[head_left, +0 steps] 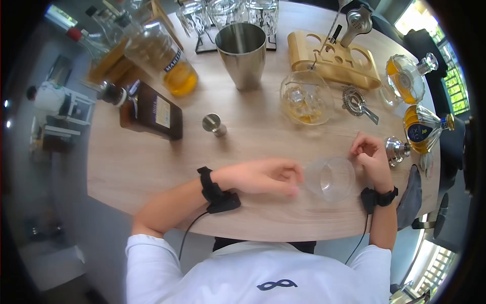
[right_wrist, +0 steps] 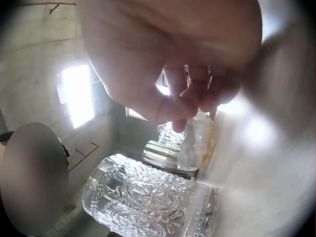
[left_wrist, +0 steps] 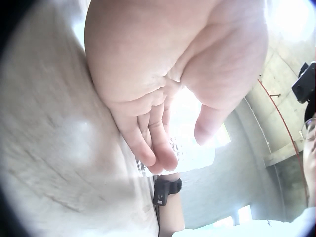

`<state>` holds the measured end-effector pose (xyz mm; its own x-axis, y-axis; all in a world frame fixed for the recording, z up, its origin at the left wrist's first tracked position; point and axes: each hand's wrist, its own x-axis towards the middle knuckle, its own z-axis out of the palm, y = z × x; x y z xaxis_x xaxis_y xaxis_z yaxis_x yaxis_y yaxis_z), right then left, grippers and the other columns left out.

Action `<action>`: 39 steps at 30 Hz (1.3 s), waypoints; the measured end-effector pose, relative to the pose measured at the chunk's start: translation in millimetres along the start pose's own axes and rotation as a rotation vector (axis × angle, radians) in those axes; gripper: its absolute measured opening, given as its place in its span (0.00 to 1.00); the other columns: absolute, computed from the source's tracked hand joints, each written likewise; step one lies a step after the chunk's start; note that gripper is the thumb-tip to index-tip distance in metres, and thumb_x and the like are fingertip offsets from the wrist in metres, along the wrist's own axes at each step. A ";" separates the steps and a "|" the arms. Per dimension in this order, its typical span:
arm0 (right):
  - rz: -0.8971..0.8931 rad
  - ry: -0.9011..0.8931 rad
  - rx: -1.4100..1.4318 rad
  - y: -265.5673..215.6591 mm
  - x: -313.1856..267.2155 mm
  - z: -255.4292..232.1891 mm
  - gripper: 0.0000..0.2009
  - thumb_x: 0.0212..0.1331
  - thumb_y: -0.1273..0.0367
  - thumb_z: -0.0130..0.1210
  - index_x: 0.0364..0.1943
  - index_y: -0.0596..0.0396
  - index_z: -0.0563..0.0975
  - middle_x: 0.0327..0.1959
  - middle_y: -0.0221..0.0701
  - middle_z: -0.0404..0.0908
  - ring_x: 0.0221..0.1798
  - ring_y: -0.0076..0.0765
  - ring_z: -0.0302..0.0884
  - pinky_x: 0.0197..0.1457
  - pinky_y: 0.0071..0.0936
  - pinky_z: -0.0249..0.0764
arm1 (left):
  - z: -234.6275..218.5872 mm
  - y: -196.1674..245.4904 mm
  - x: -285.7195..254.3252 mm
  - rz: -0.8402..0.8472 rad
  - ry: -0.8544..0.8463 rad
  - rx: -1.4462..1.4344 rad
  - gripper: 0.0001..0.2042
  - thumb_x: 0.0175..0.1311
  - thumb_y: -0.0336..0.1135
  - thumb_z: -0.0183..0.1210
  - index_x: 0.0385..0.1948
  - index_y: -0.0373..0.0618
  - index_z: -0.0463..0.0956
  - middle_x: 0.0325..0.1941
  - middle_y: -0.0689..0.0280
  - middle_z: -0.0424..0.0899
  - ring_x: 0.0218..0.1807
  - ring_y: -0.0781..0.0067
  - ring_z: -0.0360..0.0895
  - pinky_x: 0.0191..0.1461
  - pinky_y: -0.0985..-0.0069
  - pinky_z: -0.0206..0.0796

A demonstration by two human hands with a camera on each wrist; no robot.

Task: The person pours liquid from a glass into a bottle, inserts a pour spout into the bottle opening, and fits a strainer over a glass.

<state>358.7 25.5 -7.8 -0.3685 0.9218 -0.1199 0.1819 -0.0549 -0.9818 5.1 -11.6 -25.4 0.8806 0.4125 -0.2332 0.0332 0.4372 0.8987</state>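
Right now, through the head view, I have the clear glass (head_left: pixel 331 178) on the near right part of the table (head_left: pixel 167 182), between my two hands. My left hand (head_left: pixel 263 177) is just to its left, slightly blurred, fingers loosely bent with nothing in them. My right hand (head_left: pixel 372 159) is just to its right, fingers curled in loosely and the grip released; the right wrist view shows the glass beside it, unheld. I can't tell whether any fingertip brushes the wall.

Beyond, on the far side, sit the ice-filled glass (head_left: pixel 306 104) with amber liquid, the wooden stand (head_left: pixel 331 66) and the metal shaker tin (head_left: pixel 243 63). The strainer (head_left: pixel 357 104) lies to the right of the ice-filled glass, and the jigger (head_left: pixel 215 124) stands to the left.

I judge the clear glass to be rigid, moderately heavy for its size and easily chipped if knocked. Its raised pattern should give skin some bite, though moisture would make it slippery. I'd take it low around the patterned sides, thumb opposite fingers, keeping off the rim and squeezing only lightly.
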 end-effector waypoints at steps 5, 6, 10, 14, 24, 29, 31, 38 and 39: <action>-0.003 -0.001 0.032 -0.5 0.0 3.7 0.09 0.49 0.83 0.51 0.33 0.60 0.81 0.32 0.22 0.75 0.36 0.17 0.69 0.40 0.18 0.65 | -1.6 11.3 -3.6 -0.054 0.010 -0.103 0.15 0.80 0.33 0.59 0.61 0.37 0.72 0.44 0.68 0.82 0.61 0.72 0.80 0.69 0.72 0.68; 0.043 0.011 0.012 -1.3 -4.6 4.5 0.08 0.50 0.82 0.53 0.33 0.59 0.80 0.31 0.20 0.75 0.35 0.15 0.70 0.39 0.17 0.65 | 0.0 10.8 -2.2 -0.044 0.017 -0.092 0.15 0.81 0.33 0.58 0.62 0.38 0.72 0.44 0.68 0.82 0.64 0.69 0.81 0.70 0.71 0.68; 0.010 0.008 -0.012 -6.7 -6.2 5.0 0.05 0.52 0.81 0.56 0.31 0.58 0.78 0.27 0.17 0.74 0.31 0.12 0.70 0.33 0.16 0.64 | 0.1 7.6 -1.9 -0.006 0.017 -0.029 0.15 0.81 0.33 0.57 0.62 0.38 0.71 0.43 0.68 0.81 0.63 0.69 0.81 0.73 0.67 0.67; -0.035 -0.034 0.025 2.0 -2.3 2.0 0.05 0.53 0.82 0.55 0.31 0.58 0.78 0.28 0.18 0.75 0.31 0.12 0.70 0.34 0.16 0.64 | -0.1 8.5 -2.0 -0.034 0.039 0.000 0.14 0.82 0.32 0.55 0.61 0.38 0.71 0.42 0.68 0.80 0.62 0.69 0.81 0.80 0.60 0.63; -0.044 -0.071 0.092 1.5 1.1 5.8 0.06 0.53 0.82 0.54 0.30 0.57 0.77 0.29 0.19 0.74 0.33 0.14 0.70 0.36 0.17 0.65 | 0.9 10.8 -4.1 -0.037 0.040 -0.021 0.13 0.82 0.33 0.55 0.60 0.38 0.72 0.45 0.65 0.83 0.65 0.66 0.81 0.76 0.66 0.65; -0.038 0.001 0.055 -6.6 3.3 6.7 0.06 0.53 0.81 0.54 0.31 0.58 0.79 0.30 0.21 0.77 0.35 0.16 0.72 0.39 0.17 0.67 | 9.4 12.8 -3.3 -0.027 0.067 0.059 0.11 0.82 0.34 0.57 0.56 0.40 0.74 0.45 0.66 0.83 0.67 0.65 0.81 0.71 0.72 0.69; -0.026 -0.002 -0.040 3.1 9.3 1.7 0.07 0.54 0.80 0.56 0.35 0.60 0.83 0.32 0.22 0.80 0.37 0.17 0.75 0.43 0.18 0.71 | 10.2 13.6 -4.5 -0.022 0.109 0.028 0.11 0.81 0.34 0.58 0.56 0.39 0.74 0.44 0.67 0.83 0.65 0.65 0.82 0.69 0.74 0.71; -0.105 -0.077 0.048 1.6 13.5 -6.9 0.11 0.53 0.78 0.59 0.41 0.62 0.85 0.32 0.22 0.81 0.37 0.17 0.76 0.43 0.18 0.72 | 18.5 17.7 -1.8 -0.016 0.206 0.065 0.10 0.81 0.31 0.57 0.55 0.38 0.74 0.44 0.65 0.82 0.65 0.63 0.83 0.70 0.73 0.72; -0.106 -0.082 0.026 -1.8 15.5 -11.1 0.11 0.53 0.78 0.59 0.41 0.62 0.85 0.32 0.22 0.81 0.37 0.17 0.76 0.43 0.18 0.72 | 18.5 18.3 -1.1 -0.027 0.220 0.056 0.09 0.81 0.30 0.57 0.55 0.37 0.74 0.44 0.65 0.82 0.65 0.63 0.83 0.71 0.72 0.72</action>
<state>362.8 44.1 -6.3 -0.4578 0.8887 -0.0257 0.1150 0.0306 -0.9929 13.5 -18.8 -1.8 0.7548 0.5683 -0.3275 0.0868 0.4084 0.9087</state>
